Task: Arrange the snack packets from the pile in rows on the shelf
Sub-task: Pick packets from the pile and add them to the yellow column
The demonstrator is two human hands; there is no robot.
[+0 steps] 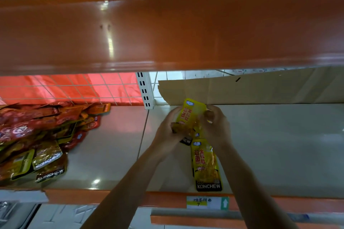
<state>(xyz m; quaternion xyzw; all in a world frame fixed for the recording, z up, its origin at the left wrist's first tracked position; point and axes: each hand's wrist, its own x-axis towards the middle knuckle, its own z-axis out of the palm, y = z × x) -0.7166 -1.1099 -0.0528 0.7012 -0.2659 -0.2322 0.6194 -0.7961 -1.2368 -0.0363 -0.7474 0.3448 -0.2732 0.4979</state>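
Note:
A yellow snack packet (189, 115) is held above the pale shelf (270, 145), near its back. My left hand (168, 130) grips the packet's left and lower side. My right hand (216, 126) grips its right side. Just in front of my hands, a second yellow packet (205, 163) lies flat with its black KONCHEW band towards the shelf's front edge. A black packet corner (186, 141) peeks out under my hands. The pile of red, brown and yellow packets (37, 135) lies at the left of the shelf.
An orange upper shelf (167, 29) overhangs the work area. A cardboard sheet (260, 89) leans against the back at the right. White wire mesh (74, 87) and a slotted white post (144, 89) stand behind. A price label (206, 203) sits on the orange front rail.

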